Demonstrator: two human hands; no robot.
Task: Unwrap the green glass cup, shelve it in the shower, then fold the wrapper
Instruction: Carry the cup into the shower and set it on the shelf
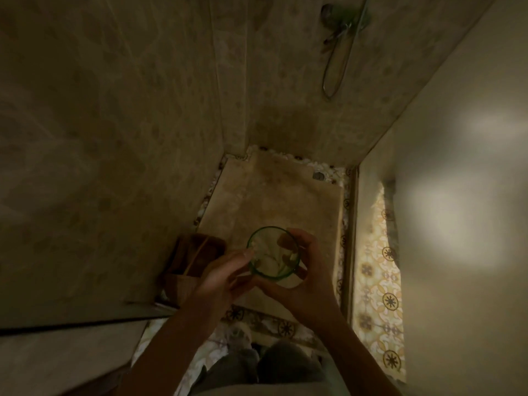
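Item count: one green glass cup [273,254]; two hands, left [221,277] and right [305,277]; one wooden rack [194,260]; one shower hose [335,67].

Right side is a blurred pale smear. Shower fitting [340,27] cut by top edge, detail lost to dim light. Right hand [303,270] covers cup [273,254] base. Brown object [194,261] at left wall: too dark to identify.

A wooden caddy [194,261] sits at my lower left; a shower hose [333,67] loops down the tiled wall [114,138] ahead.
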